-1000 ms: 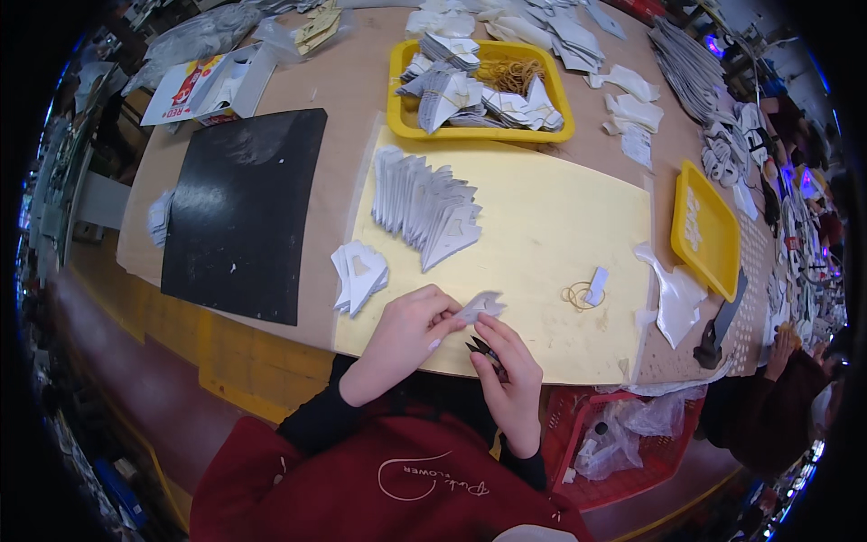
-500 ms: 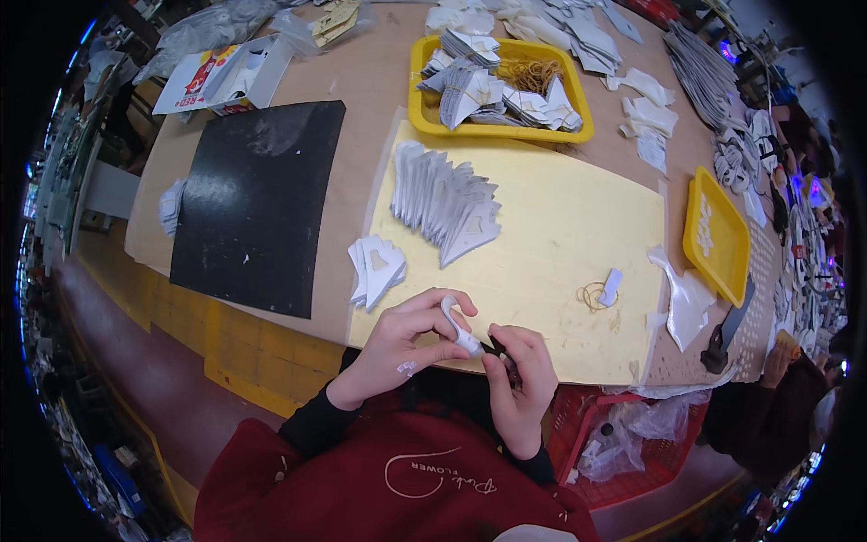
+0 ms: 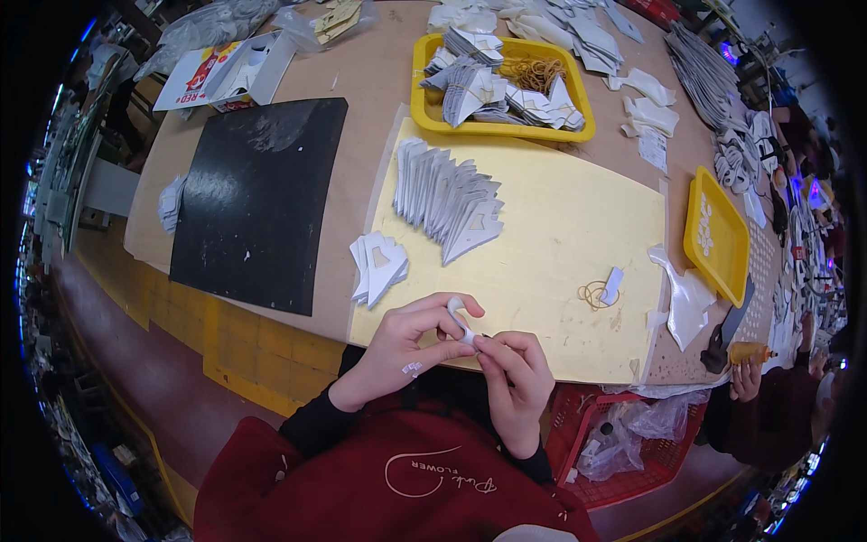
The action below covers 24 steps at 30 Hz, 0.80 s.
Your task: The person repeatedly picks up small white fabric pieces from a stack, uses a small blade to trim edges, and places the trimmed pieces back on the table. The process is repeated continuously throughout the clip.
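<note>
My left hand [image 3: 402, 341] is closed on a bent white cut piece [image 3: 459, 318], its thumb below and fingers above. At the piece's lower end, the thumb and forefinger of my right hand [image 3: 517, 375] pinch together; the fingertips cover what lies between them. Small white squares [image 3: 412, 369] stick to the back of my left hand. Beyond the hands, a fanned row of white-grey cut pieces [image 3: 447, 199] lies on the yellow sheet [image 3: 560, 226]. A smaller pile of similar pieces [image 3: 379, 268] rests nearer, at the sheet's left edge.
A yellow tray [image 3: 506, 133] holds bundled pieces and rubber bands. Left lies a black board [image 3: 253, 208]. Rubber bands [image 3: 593, 293] and a small white tag [image 3: 612, 285] lie right. Another yellow tray [image 3: 722, 257] stands farther right, near a person's hand [image 3: 746, 379] holding a yellowish bottle. A red basket [image 3: 623, 488] sits below.
My right hand's fingertips have moved up and left onto the piece's end, and the dark gap between the hands has closed. At the right, the other person's hand has shifted with the bottle.
</note>
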### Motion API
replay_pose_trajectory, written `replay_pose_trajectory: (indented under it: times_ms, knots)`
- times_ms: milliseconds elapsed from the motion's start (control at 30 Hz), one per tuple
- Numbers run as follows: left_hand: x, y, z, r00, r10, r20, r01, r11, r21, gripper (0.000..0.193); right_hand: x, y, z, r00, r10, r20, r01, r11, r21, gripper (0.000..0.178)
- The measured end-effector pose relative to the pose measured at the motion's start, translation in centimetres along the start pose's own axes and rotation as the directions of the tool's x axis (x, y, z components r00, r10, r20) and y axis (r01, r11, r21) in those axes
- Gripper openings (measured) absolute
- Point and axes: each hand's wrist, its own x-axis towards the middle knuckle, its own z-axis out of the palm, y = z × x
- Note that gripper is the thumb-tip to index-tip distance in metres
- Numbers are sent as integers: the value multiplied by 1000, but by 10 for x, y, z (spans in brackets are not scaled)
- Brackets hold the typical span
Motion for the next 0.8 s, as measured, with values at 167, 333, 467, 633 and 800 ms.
replay_pose_trajectory:
  times_ms: [167,333,467,633,800]
  knots:
    - [4,-3,-1,998,49,28,-50,998,37,11,-3,6,0,993,105,61,-114,981,159,19]
    - [5,1,4,999,-43,4,43,983,-179,7,-9,21,-7,777,490,396,-606,410,682,22]
    - [6,-6,11,998,11,-54,-25,961,-276,6,-10,18,-3,771,494,401,-581,288,761,24]
    - [11,-14,8,983,66,-170,-95,981,-171,9,-6,14,-10,786,361,503,-489,-135,862,21]
    - [13,-5,5,970,78,-230,-31,979,203,13,-9,0,4,988,91,124,-131,916,380,26]
